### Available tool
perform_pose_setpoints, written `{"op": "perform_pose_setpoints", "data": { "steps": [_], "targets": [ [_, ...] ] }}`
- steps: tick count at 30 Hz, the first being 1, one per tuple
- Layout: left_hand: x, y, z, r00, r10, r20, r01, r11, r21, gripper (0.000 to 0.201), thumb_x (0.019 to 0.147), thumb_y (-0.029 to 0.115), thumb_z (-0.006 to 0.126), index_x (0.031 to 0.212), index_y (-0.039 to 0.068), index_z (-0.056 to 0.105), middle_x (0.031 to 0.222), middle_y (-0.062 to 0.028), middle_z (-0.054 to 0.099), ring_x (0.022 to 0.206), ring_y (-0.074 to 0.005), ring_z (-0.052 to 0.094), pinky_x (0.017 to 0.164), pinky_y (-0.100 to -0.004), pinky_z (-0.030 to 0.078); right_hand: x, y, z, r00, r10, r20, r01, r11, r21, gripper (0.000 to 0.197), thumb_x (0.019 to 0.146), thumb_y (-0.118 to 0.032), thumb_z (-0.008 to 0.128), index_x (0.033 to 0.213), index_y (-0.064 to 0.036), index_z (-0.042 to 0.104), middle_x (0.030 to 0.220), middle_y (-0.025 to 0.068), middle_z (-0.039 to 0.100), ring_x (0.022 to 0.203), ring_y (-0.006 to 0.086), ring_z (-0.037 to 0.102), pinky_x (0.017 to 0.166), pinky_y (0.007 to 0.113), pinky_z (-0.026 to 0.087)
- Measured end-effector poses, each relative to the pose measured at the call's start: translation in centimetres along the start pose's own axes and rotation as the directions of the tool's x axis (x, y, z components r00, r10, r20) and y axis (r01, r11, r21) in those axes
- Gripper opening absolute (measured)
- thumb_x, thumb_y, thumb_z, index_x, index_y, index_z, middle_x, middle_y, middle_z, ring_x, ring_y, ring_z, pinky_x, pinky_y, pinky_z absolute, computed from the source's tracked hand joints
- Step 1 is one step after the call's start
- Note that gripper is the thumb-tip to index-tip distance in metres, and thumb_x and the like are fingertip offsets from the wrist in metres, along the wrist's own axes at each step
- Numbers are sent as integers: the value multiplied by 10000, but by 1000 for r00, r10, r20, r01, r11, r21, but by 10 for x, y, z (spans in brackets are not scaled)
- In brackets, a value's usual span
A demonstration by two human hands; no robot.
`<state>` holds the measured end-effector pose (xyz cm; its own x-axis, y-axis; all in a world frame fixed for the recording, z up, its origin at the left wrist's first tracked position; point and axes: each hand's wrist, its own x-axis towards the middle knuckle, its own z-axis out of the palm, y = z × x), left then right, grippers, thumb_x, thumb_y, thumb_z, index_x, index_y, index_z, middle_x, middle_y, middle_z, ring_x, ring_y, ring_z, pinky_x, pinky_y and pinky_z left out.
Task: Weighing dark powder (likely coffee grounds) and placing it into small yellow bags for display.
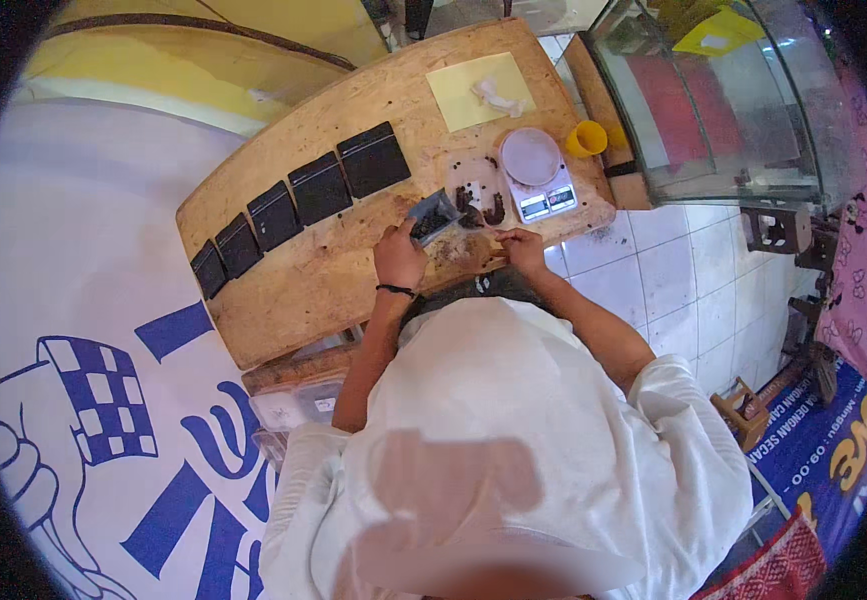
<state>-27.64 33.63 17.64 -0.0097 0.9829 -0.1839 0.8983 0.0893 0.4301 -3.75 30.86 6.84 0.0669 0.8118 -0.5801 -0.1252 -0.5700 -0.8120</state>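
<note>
My left hand (398, 255) holds a small dark pouch (431, 217) open at the near edge of a wooden table (303, 280). My right hand (523, 248) is pinched on a thin utensil, its tip near a clear tray (478, 190) of dark pieces just beyond the pouch. A digital scale (538, 175) with a round white pan stands right of the tray. Several filled black pouches (318, 187) lie in a row across the table to the left.
A yellow sheet (478, 90) with a crumpled white glove lies at the far end of the table. A yellow cup (585, 138) sits by a glass display case (713, 90). White floor tiles (673, 270) lie to the right, a printed banner (103, 420) to the left.
</note>
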Motion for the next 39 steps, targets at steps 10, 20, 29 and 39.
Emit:
{"op": "perform_pose_setpoints", "data": {
  "steps": [10,20,29,39],
  "targets": [
    [-3,-8,2,1000,8,-18,-7,999,53,424,738,73,620,1162,75,618,915,-195,597,812,-347,603,724,-450,493,9,-15,-12,947,296,125,-321,872,369,96,866,-31,545,957,-40,574,983,110,656,809,253,664,615,323,510],
    [-1,-1,-2,999,-29,-36,32,995,95,439,758,89,615,1196,91,592,917,-164,591,841,-331,600,738,-460,462,-12,-72,-35,955,284,83,-295,889,350,57,869,-34,574,914,-48,608,957,112,661,774,244,683,548,275,493],
    [2,14,-10,995,-41,-89,49,994,94,416,751,98,631,1166,95,610,880,-206,604,821,-368,610,724,-450,499,-45,-142,-22,979,141,148,-171,962,213,68,866,-21,563,870,-67,613,1017,89,679,758,205,686,569,266,484],
    [4,21,-7,994,-38,-99,44,997,57,439,741,114,614,1179,94,596,909,-160,587,851,-333,602,740,-465,452,-55,-131,29,815,-458,354,578,607,-545,167,793,125,507,833,10,621,1025,133,683,857,241,679,708,335,536]
  ]
}}
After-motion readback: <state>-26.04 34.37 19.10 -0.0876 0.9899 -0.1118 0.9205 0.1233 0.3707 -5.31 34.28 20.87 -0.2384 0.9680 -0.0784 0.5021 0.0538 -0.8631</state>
